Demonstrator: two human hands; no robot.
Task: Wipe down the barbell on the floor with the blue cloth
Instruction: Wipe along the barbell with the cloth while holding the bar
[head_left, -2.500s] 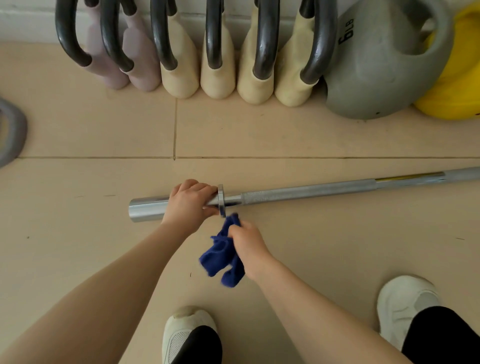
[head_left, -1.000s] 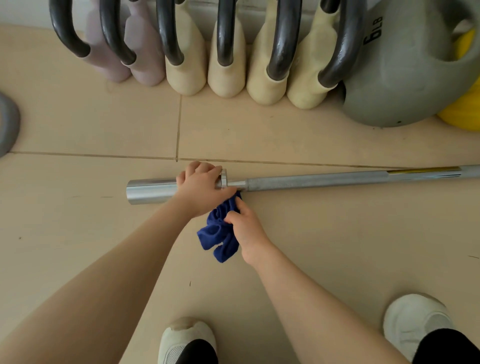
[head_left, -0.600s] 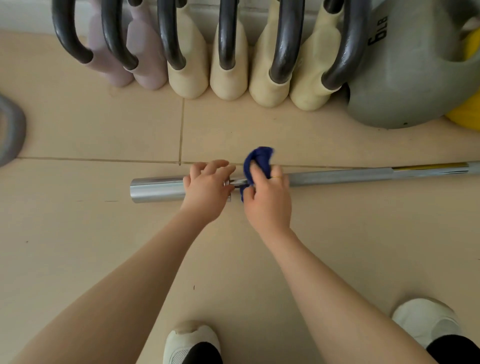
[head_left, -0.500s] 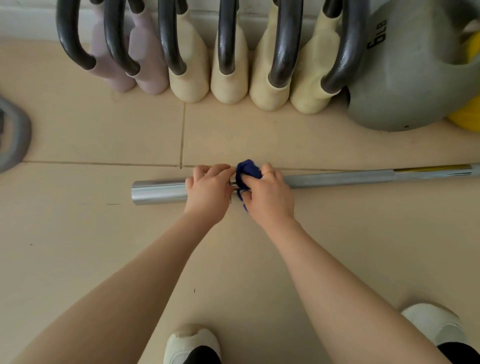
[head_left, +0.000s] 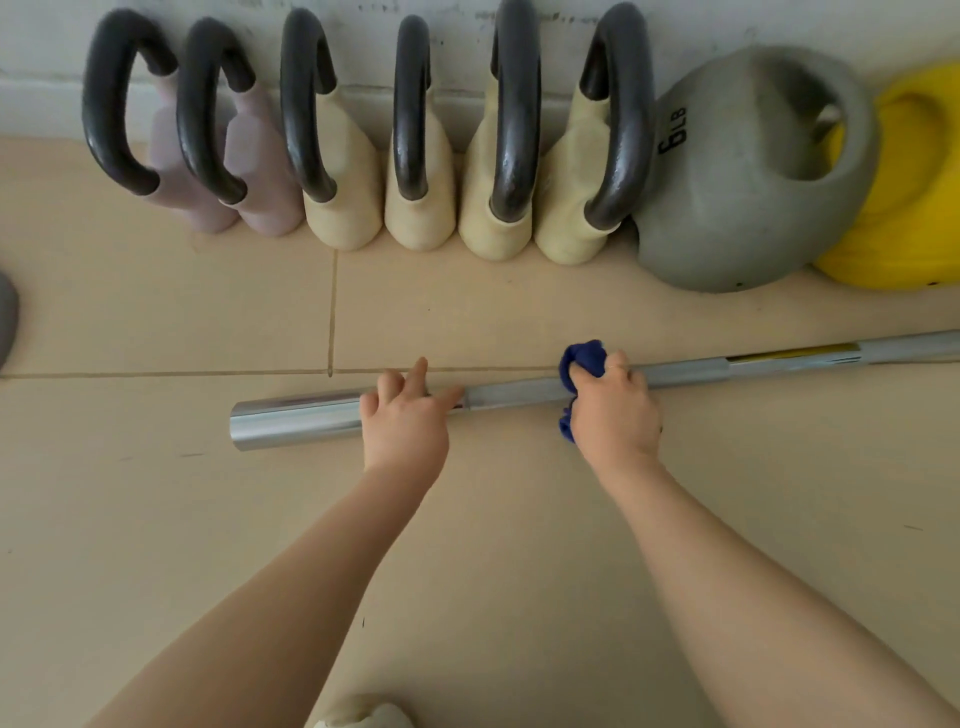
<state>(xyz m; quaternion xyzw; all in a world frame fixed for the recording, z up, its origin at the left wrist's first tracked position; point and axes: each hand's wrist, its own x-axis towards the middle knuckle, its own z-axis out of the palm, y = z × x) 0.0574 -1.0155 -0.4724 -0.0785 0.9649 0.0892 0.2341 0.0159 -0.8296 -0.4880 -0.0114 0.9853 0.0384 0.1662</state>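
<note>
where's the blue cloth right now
In the head view, the blue cloth is wrapped around the barbell shaft, gripped by the right hand, right of the left hand.

I see a beige tiled floor (head_left: 156, 312) with thin grout lines, meeting a white wall (head_left: 727, 21). Along the wall stand pink, cream, grey and yellow kettlebells (head_left: 415, 208) in soft, even light.

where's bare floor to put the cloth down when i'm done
Bare tile lies on the near side of the barbell, around both forearms, and in a strip between the bar and the kettlebells. The wall row is crowded.
</note>
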